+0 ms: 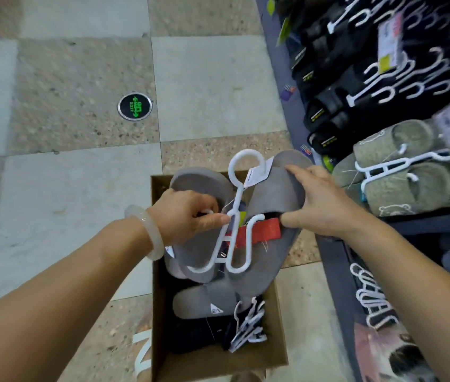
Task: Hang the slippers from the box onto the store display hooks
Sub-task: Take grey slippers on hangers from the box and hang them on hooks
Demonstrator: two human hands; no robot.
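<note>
Two hands work one pair of grey slippers [270, 194] on a white plastic hanger [236, 216], held just above the open cardboard box [276, 326] at approx 6 o'clock of the view.

L hand [188, 213]: fingers curled, thumb and forefinger pinching the hanger's left arm where it meets the left slipper's upper edge; that slipper sits under and behind the knuckles, its sole running off toward 11 o'clock. Pale bangle [149, 232] on the L wrist.

R hand [320, 199]: fingers spread over the top of the right slipper, thumb tucked under at the strap opening, so the slipper is gripped betw thumb and fingers. Red inner band [257, 232] shows just left of the thumb tip, touching it.

Hanger hook loop points to 12 o'clock, free of both hands, w/ a white paper tag [258, 172] beside it. Hanger's lower prongs lie across both slippers at centre, betw the two hands.

Inside the box, below the held pair: another grey slipper [204, 301] w/ a small white logo, dark items, and a bundle of white hangers [248, 326] at approx 5 o'clock.

At 2–3 o'clock the display rack [312, 111] carries black slides [328, 106] and fuzzy beige slippers [400, 172] on white hangers; blurred. Tiled floor [80, 78] w/ a round green EXIT marker [135, 106] at 10 o'clock.
</note>
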